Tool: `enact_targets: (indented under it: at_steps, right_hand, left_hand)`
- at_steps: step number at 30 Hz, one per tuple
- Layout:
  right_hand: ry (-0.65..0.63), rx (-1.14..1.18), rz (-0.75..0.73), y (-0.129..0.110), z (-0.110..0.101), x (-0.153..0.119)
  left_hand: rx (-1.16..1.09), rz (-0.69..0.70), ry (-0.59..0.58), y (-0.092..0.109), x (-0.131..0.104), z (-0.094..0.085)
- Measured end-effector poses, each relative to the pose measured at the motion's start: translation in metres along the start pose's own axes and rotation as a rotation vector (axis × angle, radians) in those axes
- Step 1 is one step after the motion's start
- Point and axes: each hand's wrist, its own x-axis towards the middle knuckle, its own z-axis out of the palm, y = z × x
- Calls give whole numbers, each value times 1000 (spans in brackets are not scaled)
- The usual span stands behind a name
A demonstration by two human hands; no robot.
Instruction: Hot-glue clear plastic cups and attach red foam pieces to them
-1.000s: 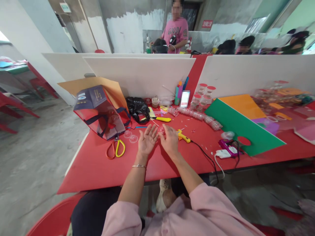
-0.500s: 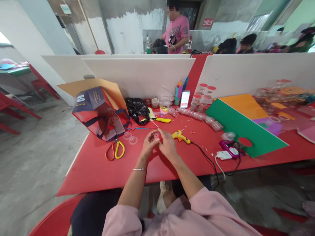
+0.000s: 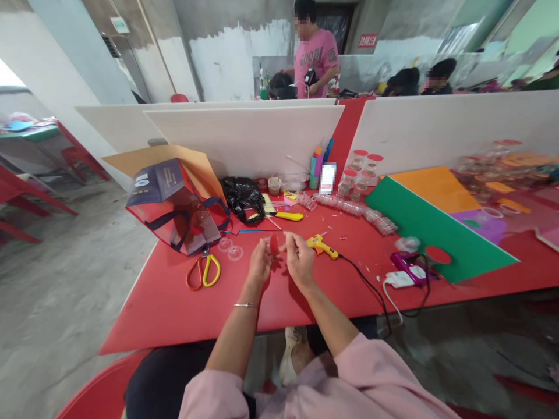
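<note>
Red-faced disc: taken as clock centre; the red-faced disc (image 3: 273, 244) is up off the table (image 3: 174, 317), on edge, red side towards 3 o'clock.
Left hand: left hand (image 3: 260, 263) at 8 o'clock, narrow grip, disc held at its left side between thumb and fingers.
Right hand: right hand (image 3: 301, 261) at 4 o'clock, fingers part curled, tips just beside the disc; cannot tell whether they touch it or pinch something small.
Piece in work: apparently mid-handling, not set down; any join on it too small to judge.
Looks done: red-topped jars (image 3: 360, 180) standing at 2 o'clock, to all appearance lidded; my reading, not certain.
Looks left: two loose clear domes (image 3: 235, 252) at 9 o'clock, and a long row of nested clear pieces (image 3: 343, 203) at 2 o'clock, nearer than the jars, seemingly unused stock.
Tools: glue gun (image 3: 325, 248) at 3 o'clock, scissors (image 3: 211, 271) at 8, yellow-handled cutter (image 3: 289, 216) at 1; all lying free.
Change, half a second back: hands then cupped together around a round piece, seemingly this one, face up; now drawn apart, disc tipped on edge.
Unchanged: domes, scissors, glue gun lie as they did.
</note>
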Motion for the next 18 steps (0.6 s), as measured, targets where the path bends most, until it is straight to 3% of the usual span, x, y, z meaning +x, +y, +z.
enact_targets:
  at_steps: [4, 8, 12, 18]
  right_hand:
    - [119, 72, -93, -16, 23, 25]
    - [27, 128, -86, -23, 40, 34]
    - [-32, 112, -84, -23, 40, 29]
    - [71, 148, -78, -19, 36, 32]
  left_hand:
    - [38, 24, -135, -5, -6, 0]
    - [27, -19, -177, -3, -5, -6]
    - [0, -45, -180, 1, -5, -10]
    - [-18, -75, -253, 3, -13, -5]
